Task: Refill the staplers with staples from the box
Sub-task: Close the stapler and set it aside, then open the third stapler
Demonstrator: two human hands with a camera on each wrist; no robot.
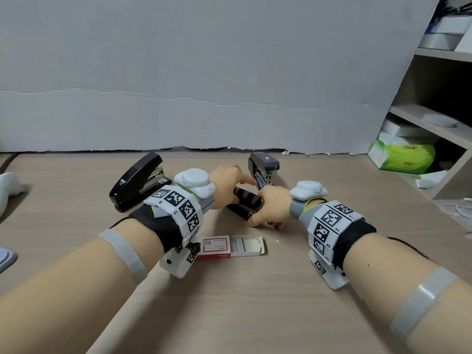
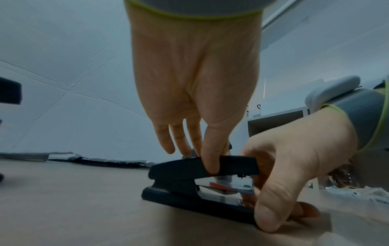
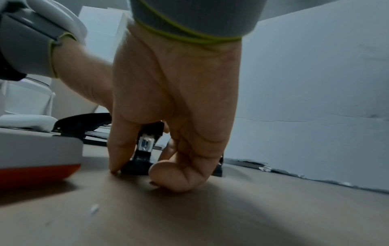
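A small black stapler [image 1: 246, 201] lies mid-table between both hands. My left hand [image 1: 227, 185] pinches its top cover [image 2: 235, 166], thumb on the near side and fingers over the far side. My right hand [image 1: 268, 210] grips the stapler's front end [image 3: 145, 144], with the thumb down at the base and the fingers curled on the other side. The cover sits low over the metal staple channel. A large black stapler [image 1: 139, 180] stands at the left. A grey stapler [image 1: 264, 167] stands behind, its top lifted. The red and white staple box [image 1: 229, 246] lies near me, drawer slid out.
A grey paper backdrop [image 1: 204, 85] closes off the table's far edge. A shelf unit [image 1: 434, 118] with a green tissue pack [image 1: 402, 155] stands at the right. A white object [image 1: 10, 186] lies at the left edge. Bare wooden tabletop [image 1: 255, 302] stretches toward me.
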